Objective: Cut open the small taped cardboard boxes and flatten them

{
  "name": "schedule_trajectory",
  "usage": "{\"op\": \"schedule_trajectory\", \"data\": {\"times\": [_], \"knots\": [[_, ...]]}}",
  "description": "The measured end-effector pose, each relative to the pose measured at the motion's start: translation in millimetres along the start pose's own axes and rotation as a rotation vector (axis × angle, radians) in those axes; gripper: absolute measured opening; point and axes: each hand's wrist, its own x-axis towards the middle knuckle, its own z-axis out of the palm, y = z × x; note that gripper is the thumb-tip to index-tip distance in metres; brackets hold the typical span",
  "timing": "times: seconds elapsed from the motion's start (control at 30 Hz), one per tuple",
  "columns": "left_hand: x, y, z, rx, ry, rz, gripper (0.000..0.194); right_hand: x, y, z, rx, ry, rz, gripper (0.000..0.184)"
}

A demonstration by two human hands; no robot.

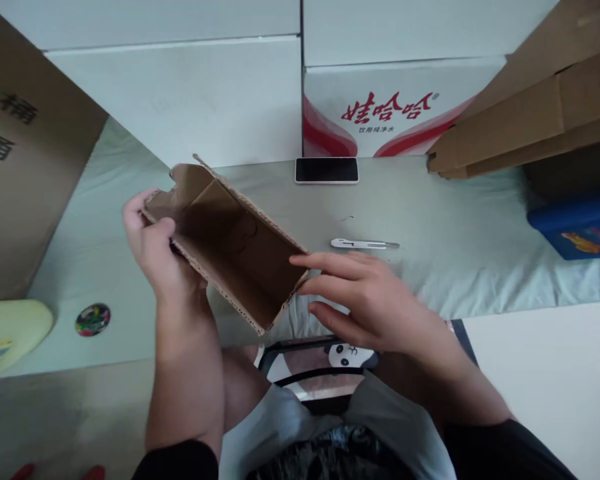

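Observation:
A small open cardboard box point(230, 243) is held in the air above my lap, its brown inside facing me and its flaps torn at the far end. My left hand point(155, 250) grips the box's left end, fingers curled round the flap. My right hand point(365, 297) touches the box's right edge with the index finger stretched out along it and the other fingers loosely bent. A white utility knife point(364, 244) lies on the pale cloth-covered surface point(455, 253) just beyond my right hand.
A black phone point(327, 170) lies at the back against a white carton with red printing point(395, 113). Large brown cartons stand at left point(20, 160) and right point(540, 113). A blue box point(580, 227), a round colourful disc point(93, 319) and a yellow object point(5, 333) lie around.

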Motion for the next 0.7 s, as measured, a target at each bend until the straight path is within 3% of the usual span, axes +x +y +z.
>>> {"op": "schedule_trajectory", "data": {"times": [0.17, 0.33, 0.47, 0.6, 0.63, 0.7], "knots": [[-16.4, 0.3, 4.3, -0.261, -0.038, -0.085, 0.039, -9.8, 15.8, 3.0, 0.000, 0.016, 0.101, 0.018], [-20.9, -7.9, -6.0, -0.188, -0.112, -0.011, 0.032, -13.9, 30.7, 21.4, -0.064, 0.002, 0.120, 0.030], [-16.2, -12.6, -14.6, -0.035, -0.141, -0.007, 0.048, -6.8, 31.4, 30.2, -0.030, 0.009, 0.089, 0.034], [-13.2, -16.3, -23.0, 0.045, -0.183, -0.035, 0.054, -3.8, 24.5, 31.8, 0.097, 0.147, 0.072, 0.018], [-13.1, -17.5, -24.7, 0.076, -0.185, -0.025, 0.052, -4.5, 23.1, 32.9, 0.151, 0.213, 0.071, 0.012], [-13.2, -20.0, -27.3, 0.127, -0.183, 0.000, 0.043, -6.8, 22.0, 37.2, 0.256, 0.451, 0.084, 0.018]]}}
